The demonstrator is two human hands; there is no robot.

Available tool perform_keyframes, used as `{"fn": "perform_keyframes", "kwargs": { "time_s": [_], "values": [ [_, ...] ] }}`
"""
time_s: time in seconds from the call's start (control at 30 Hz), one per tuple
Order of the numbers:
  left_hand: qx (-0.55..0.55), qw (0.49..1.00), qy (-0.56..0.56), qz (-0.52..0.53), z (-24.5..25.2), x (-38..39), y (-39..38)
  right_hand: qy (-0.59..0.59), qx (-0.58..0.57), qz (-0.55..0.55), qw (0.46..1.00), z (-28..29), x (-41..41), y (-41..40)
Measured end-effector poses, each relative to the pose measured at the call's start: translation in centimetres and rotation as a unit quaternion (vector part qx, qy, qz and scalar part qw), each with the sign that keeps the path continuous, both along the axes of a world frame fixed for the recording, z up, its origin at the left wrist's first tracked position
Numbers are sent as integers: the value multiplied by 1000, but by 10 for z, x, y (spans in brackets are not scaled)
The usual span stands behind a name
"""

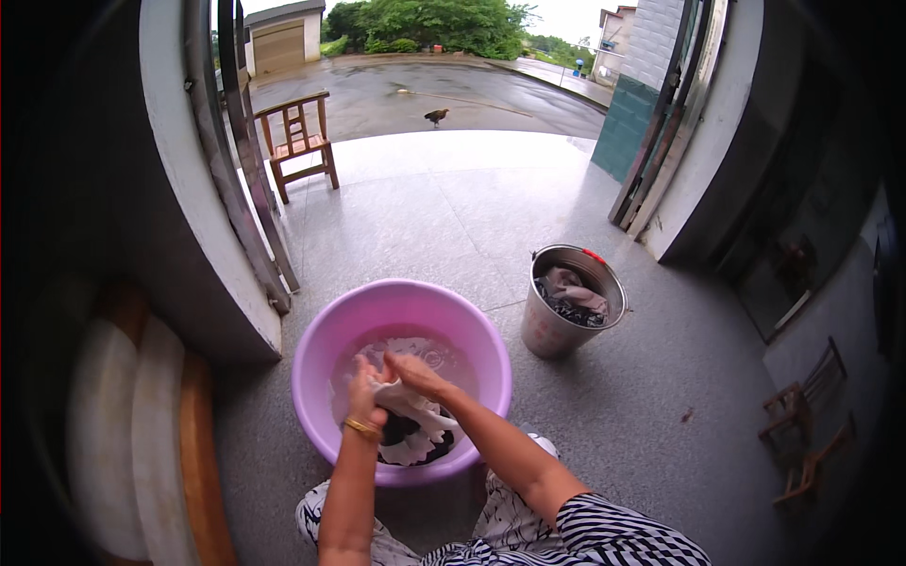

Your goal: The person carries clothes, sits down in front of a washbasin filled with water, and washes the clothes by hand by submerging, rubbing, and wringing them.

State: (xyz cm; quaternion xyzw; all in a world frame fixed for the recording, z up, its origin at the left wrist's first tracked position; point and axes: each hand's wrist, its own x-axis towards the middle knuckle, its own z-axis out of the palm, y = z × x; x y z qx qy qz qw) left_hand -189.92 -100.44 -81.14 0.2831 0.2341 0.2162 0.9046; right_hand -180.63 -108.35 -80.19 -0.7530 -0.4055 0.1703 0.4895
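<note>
A purple plastic basin (311, 347) with cloudy water stands on the floor before me. Over it, my left hand (365, 396), with a gold-coloured bracelet at the wrist, grips a wet white cloth (407, 403). Close against it, my right hand (417, 375) holds the same cloth from the other side. The cloth hangs down toward the near side of the basin, where dark fabric (433, 447) lies beside more white cloth. My fingers are slightly blurred.
Right of the basin stands a metal bucket (548, 332) holding dark and greyish-pink clothes. A wooden chair (301, 145) stands by the left door frame. Small wooden chairs (796, 410) are at the far right. Outside, a chicken (437, 116) stands near a long pole (474, 101).
</note>
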Motion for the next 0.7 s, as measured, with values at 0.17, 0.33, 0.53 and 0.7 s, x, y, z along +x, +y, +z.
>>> {"fn": "perform_keyframes", "kwargs": {
  "time_s": [0.17, 0.33, 0.53, 0.7],
  "values": [
    [121, 990, 58, 33, -1, -9, 7, -3, -201, 201, 959, 45, -1, -32],
    [364, 930, 16, -47, 11, 6, -26, 237, 21, 171, 956, 64, 25, -61],
    [611, 760, 159, -154, 38, 18, -53, 357, 202, 128, 903, 98, 37, -93],
    [636, 754, 109, -122, 33, 19, -58, 438, 302, 95, 841, 107, 52, -112]
  ]
}}
